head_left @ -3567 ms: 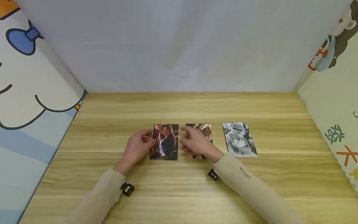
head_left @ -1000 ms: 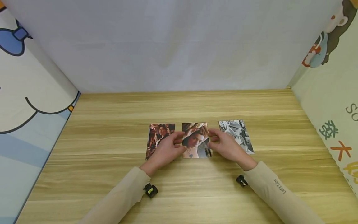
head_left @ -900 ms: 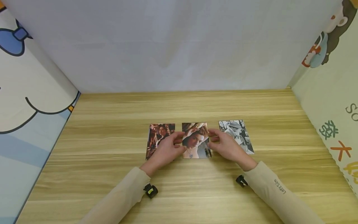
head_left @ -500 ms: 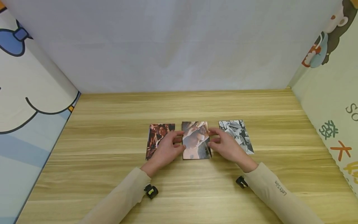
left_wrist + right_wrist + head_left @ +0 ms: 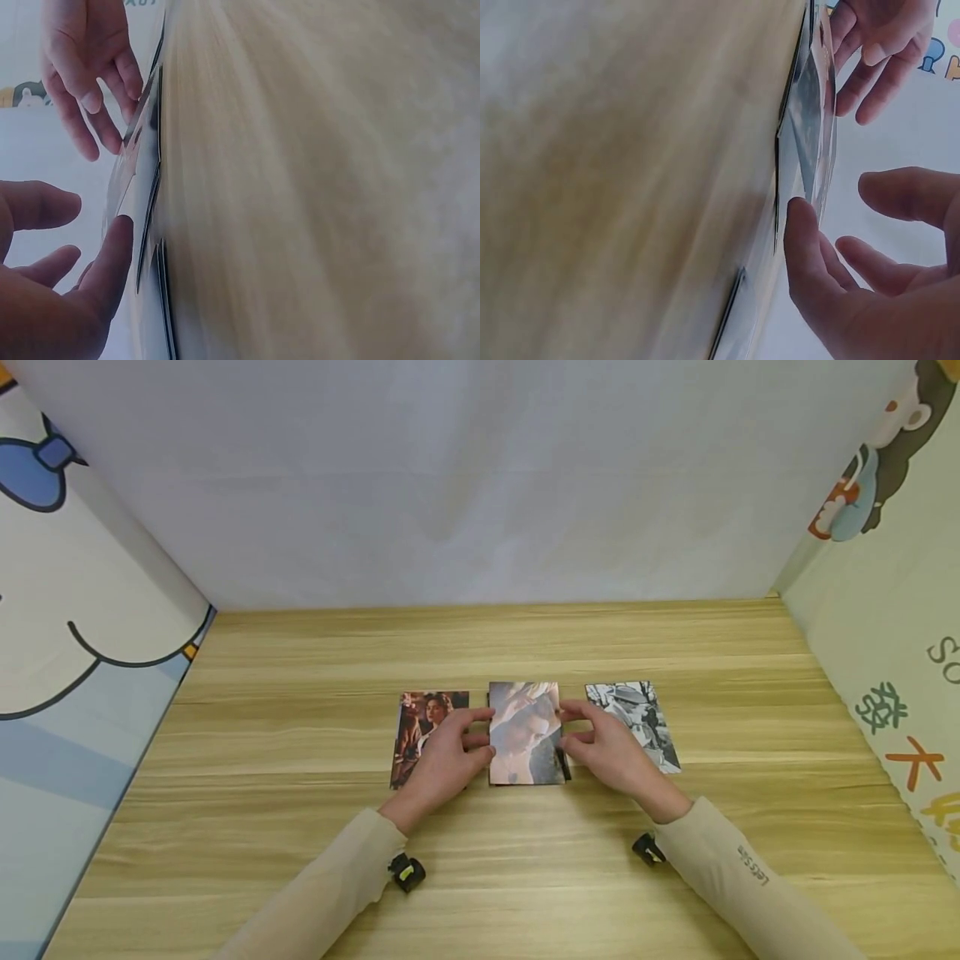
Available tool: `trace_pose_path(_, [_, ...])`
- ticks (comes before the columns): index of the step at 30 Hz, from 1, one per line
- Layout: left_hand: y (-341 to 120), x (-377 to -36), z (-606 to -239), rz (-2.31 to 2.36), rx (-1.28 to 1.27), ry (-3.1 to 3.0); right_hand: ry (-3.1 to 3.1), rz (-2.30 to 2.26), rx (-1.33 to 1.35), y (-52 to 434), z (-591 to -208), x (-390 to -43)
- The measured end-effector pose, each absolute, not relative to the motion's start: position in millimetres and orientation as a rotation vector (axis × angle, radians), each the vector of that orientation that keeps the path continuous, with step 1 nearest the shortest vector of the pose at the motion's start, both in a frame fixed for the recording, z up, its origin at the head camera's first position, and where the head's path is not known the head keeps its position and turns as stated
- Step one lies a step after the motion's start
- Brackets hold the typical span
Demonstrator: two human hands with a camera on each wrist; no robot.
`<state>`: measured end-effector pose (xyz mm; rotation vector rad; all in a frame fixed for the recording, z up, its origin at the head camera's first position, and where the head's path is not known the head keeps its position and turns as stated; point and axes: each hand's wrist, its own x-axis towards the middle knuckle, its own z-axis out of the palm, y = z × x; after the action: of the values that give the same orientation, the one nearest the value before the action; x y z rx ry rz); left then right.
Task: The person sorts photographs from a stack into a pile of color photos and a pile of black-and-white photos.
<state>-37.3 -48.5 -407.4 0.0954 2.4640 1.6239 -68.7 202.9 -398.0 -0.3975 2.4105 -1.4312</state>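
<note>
My left hand (image 5: 444, 756) and right hand (image 5: 609, 750) grasp the middle photo (image 5: 525, 735) by its side edges, where light, level pressure should keep it from buckling.

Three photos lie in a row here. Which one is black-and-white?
The right photo, its lower left corner covered by the right hand. It shows only greys, while the left photo and middle photo show colour.
</note>
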Motion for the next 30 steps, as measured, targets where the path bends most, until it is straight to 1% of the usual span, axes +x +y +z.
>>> trace_pose_path(30, [-46.4,-36.3,-408.0,1.721,0.103,2.497,2.398,-1.591,-0.362,203.1,-399.9,-71.6])
